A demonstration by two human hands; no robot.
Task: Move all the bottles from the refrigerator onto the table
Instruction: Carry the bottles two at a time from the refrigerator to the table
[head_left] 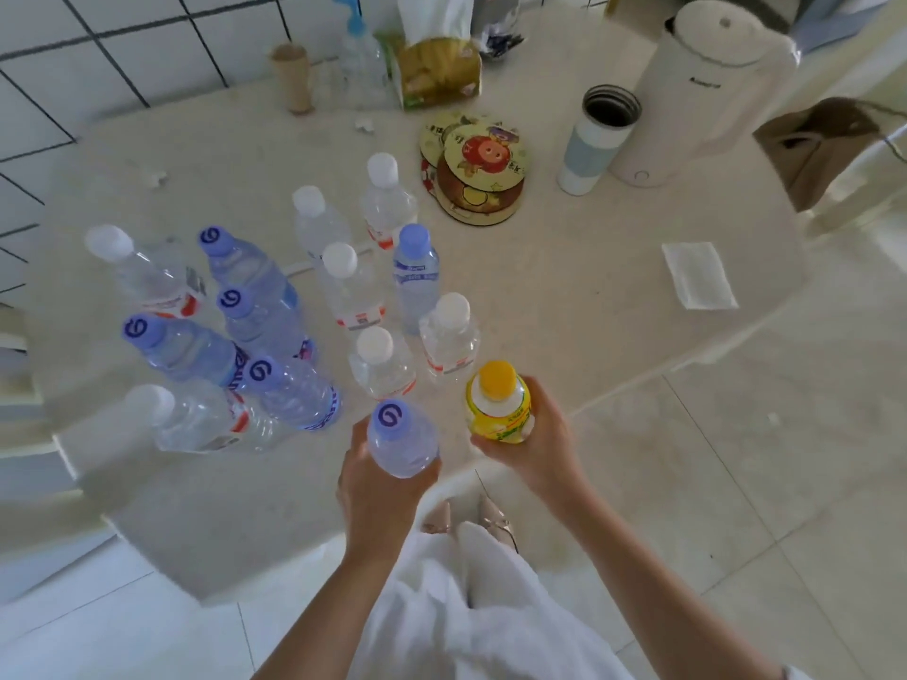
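Note:
My left hand (378,488) grips a clear water bottle with a blue cap (400,436) from below, near the front edge of the pale table (564,287). My right hand (535,434) holds a yellow drink bottle with an orange-yellow cap (498,402), just right of the first bottle and over the table's front edge. Several water bottles stand upright on the table's left half, some with blue caps (181,346) and some with white caps (351,287). The refrigerator is out of view.
At the back of the table stand a tissue box (437,71), a cardboard tube (293,78), a stack of round coasters (473,169), an open tumbler (599,139) and a white kettle (706,85). A folded napkin (697,274) lies right. A brown bag (824,149) hangs beyond the table's right edge.

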